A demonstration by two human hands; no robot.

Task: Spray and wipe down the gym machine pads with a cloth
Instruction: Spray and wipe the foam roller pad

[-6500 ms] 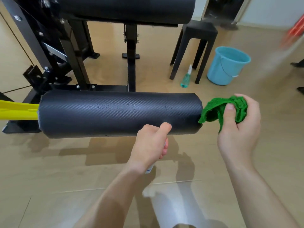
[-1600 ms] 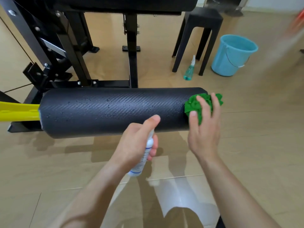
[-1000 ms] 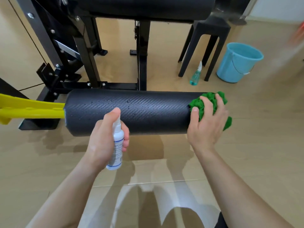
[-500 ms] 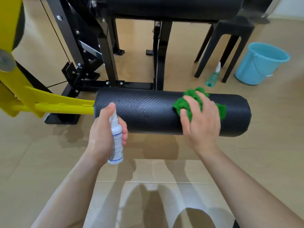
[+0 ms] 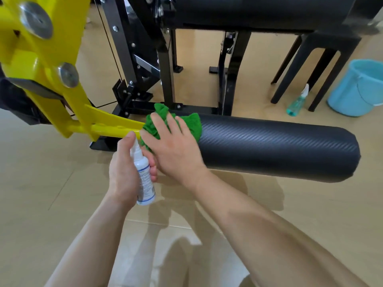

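Right hand (image 5: 176, 150) presses the green cloth (image 5: 192, 125) with fingers spread flat onto the roller pad (image 5: 279, 146), at the end by the yellow arm (image 5: 112, 125). Left hand (image 5: 122, 172) is wrapped round the spray bottle (image 5: 145, 179). Cloth looks soft and bunchy, so flat palm pressure likely beats pinching. Pad probably slick when wet.

A gym room, likely small or private: a black steel weight machine frame (image 5: 165, 65) with a yellow lever arm (image 5: 51, 59), a padded black roller pad (image 5: 279, 146) and upper pad (image 5: 259, 11), on a beige floor (image 5: 41, 193). A plastic stool (image 5: 331, 44) and blue bucket (image 5: 356, 90) stand nearby.
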